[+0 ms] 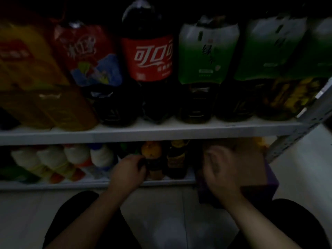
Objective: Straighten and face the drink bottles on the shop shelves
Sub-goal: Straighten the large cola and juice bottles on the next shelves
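Note:
The scene is dim. On the bottom shelf (53, 185) my left hand (128, 174) is closed around a small dark bottle with an orange label (151, 153). A second dark bottle (177, 159) stands just to its right. My right hand (219, 172) hovers in front of a brown cardboard box (249, 166), fingers apart and blurred, holding nothing. White bottles with coloured labels (53, 160) fill the shelf's left side. On the upper shelf (143, 134) stand a large cola bottle (149, 56), a red-labelled tea bottle (86, 54), green tea bottles (206, 54) and yellow bottles (36, 78).
A grey perforated shelf upright (294, 135) slants down at the right. A purple box (271, 184) sits under the cardboard one on the floor. Pale floor tiles (161, 212) lie between my dark-trousered knees. A white wall area shows at far right.

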